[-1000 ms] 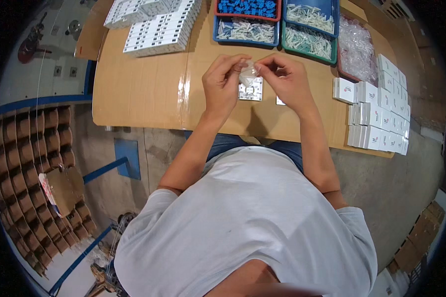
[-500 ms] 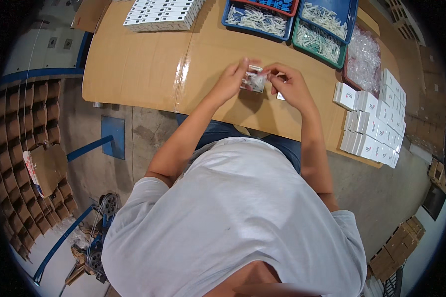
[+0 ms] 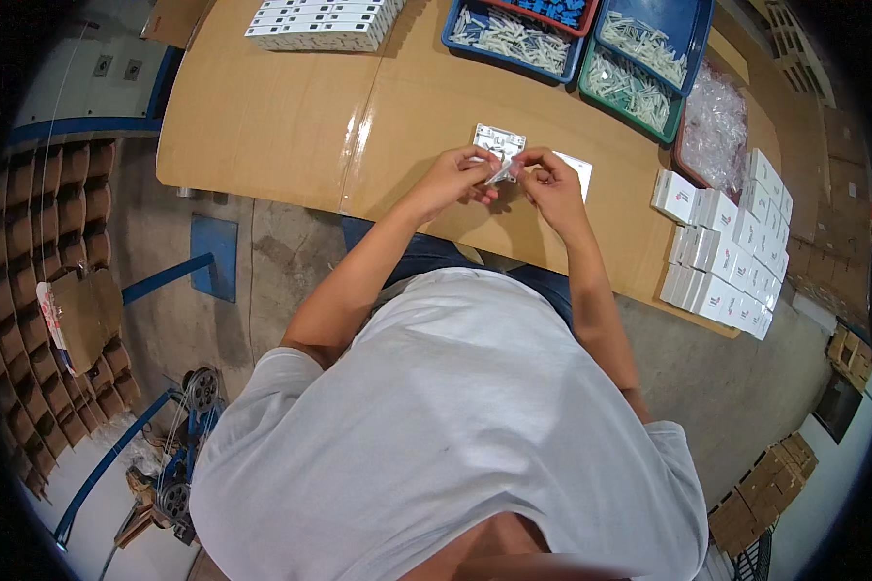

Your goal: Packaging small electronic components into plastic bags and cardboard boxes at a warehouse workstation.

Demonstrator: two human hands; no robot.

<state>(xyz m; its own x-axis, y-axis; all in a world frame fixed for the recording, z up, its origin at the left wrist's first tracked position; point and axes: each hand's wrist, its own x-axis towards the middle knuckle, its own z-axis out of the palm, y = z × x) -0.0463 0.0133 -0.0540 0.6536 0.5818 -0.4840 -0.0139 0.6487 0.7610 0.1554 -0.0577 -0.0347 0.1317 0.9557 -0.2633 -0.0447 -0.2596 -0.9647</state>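
From my remote seat I saw the left hand (image 3: 458,176) and the right hand (image 3: 550,182) drawn close together over the near middle of the cardboard-covered table (image 3: 271,126), fingers of both curled and pinched on one small clear plastic packet (image 3: 502,171) held between them, just above the tabletop. The left pinched its left end with thumb and forefinger, the right gripped the other end in the same way; what was inside the packet was too small for me to tell. Right behind the packet, flat on the cardboard, lay a white square plate (image 3: 499,141), and just to the right of the right hand lay a white card (image 3: 574,170), partly hidden by the fingers. Farther out along the table's far edge sat a blue tray (image 3: 513,37) filled with small white parts, beside it another blue tray (image 3: 649,44) and a green tray (image 3: 630,92) with the same kind of pieces. To the right of those I saw a heap of clear plastic bags (image 3: 717,126), and nearer the right edge, rows of small white boxes (image 3: 727,257) packed side by side. At the far left corner stood a stack of white plates (image 3: 325,21). On the floor to the left were brown cardboard dividers (image 3: 39,223).
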